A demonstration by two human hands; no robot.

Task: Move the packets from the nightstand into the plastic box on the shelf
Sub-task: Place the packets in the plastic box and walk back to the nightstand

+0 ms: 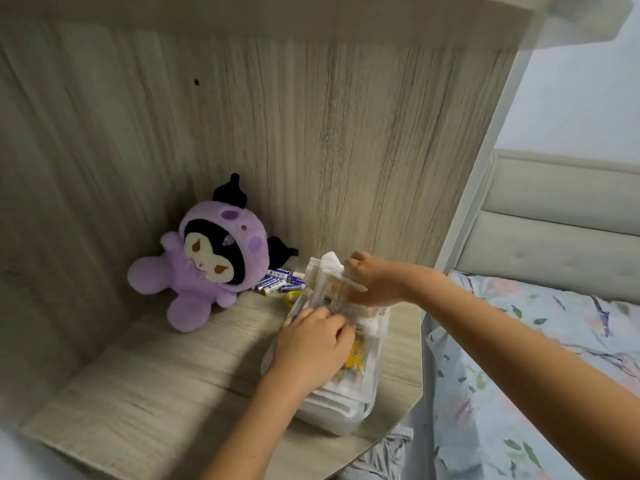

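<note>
The light is soft and fairly dim, seemingly from the right, where the wall [571,98] behind the bed is brightest, while the left panel of the shelf [52,202] falls into grey shade. A broad, soft-edged shadow lies across the shelf board under the left hand [311,344], and there is no glare. The whole frame is smeared by motion blur, worst on the packets [332,289] and wood grain, and straight edges bow outward toward the corners.
</note>
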